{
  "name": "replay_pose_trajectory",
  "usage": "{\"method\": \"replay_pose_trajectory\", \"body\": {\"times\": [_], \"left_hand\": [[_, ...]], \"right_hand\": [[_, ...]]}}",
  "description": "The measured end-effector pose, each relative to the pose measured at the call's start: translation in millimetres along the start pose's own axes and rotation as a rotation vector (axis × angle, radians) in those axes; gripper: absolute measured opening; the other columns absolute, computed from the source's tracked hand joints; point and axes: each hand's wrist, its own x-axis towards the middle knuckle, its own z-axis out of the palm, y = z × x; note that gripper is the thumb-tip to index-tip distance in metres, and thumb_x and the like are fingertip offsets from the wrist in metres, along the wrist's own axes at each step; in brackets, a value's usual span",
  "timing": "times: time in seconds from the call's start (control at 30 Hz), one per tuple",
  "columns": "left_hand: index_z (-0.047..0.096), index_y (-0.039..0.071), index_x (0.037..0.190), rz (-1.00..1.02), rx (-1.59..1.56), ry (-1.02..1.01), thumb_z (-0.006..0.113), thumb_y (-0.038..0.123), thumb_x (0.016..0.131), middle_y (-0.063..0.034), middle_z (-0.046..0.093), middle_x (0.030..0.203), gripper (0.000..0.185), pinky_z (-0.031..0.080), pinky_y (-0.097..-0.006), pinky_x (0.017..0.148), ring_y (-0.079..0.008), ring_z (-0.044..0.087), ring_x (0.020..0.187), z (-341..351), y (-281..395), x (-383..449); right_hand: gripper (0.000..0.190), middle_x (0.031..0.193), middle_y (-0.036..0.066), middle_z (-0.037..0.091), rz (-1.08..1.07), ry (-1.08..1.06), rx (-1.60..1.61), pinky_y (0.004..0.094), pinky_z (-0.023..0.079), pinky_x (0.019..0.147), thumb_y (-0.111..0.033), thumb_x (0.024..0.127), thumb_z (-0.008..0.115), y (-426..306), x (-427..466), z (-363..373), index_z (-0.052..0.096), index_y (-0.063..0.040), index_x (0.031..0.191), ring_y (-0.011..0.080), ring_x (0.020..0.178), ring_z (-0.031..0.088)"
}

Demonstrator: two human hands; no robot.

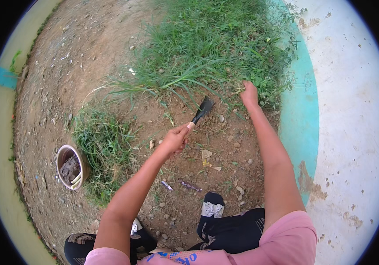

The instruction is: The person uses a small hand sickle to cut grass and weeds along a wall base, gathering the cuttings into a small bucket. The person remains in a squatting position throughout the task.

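Observation:
My left hand [175, 139] grips the wooden handle of a small hand trowel [203, 109]. Its dark metal blade points up and to the right, over or against the loose soil at the grass edge. On the right, my right hand [249, 94] is closed around a tuft of grass [238, 86] at the border of the green patch, close to the painted wall. Standing grass and weeds [209, 43] spread beyond both hands. Bare brown soil [222, 142] with small stones lies between my arms.
A heap of pulled grass [105, 149] lies at the left beside a tilted plastic pot [83, 165] holding soil. Two wrappers [191, 186] lie near my feet. A white and turquoise wall [298, 116] borders the right side. Beyond the dirt at far left runs a pale yellowish strip [1, 132].

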Motion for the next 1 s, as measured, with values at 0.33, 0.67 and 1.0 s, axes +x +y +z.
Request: {"method": "replay_pose_trajectory", "body": {"times": [0.33, 0.67, 1.0], "left_hand": [[0.049, 0.028, 0.137, -0.043, -0.170, -0.073, 0.053, 0.040, 0.097, 0.0031, 0.044, 0.064, 0.043, 0.026, -0.0201, 0.035, -0.0046, 0.033, 0.041, 41, -27, -30], [0.040, 0.023, 0.143, 0.675, 0.741, 0.398, 0.055, 0.038, 0.094, -0.0156, 0.067, 0.091, 0.054, 0.053, -0.0427, 0.065, -0.0333, 0.064, 0.070, 44, -33, 75], [0.048, 0.023, 0.139, 0.837, 0.777, 0.213, 0.056, 0.039, 0.094, -0.0098, 0.063, 0.072, 0.048, 0.050, -0.0372, 0.051, -0.0228, 0.063, 0.058, 6, -61, -12]], "right_hand": [[0.042, 0.113, 0.019, 0.059, -0.245, -0.163, -0.038, 0.0442, 0.049, 0.086, 0.007, 0.072, 0.060, -29, -7, 55, 0.064, -0.003, 0.112, 0.0379, 0.101, 0.059], [0.051, 0.104, 0.023, 0.066, 0.138, -0.408, 0.165, 0.0393, 0.049, 0.083, -0.017, 0.078, 0.068, -30, 17, 42, 0.057, -0.002, 0.125, 0.0344, 0.097, 0.064], [0.049, 0.115, 0.023, 0.062, 0.101, -0.307, -0.269, 0.0426, 0.048, 0.092, -0.013, 0.076, 0.072, 77, 4, -31, 0.059, -0.005, 0.123, 0.0384, 0.105, 0.060]]}}
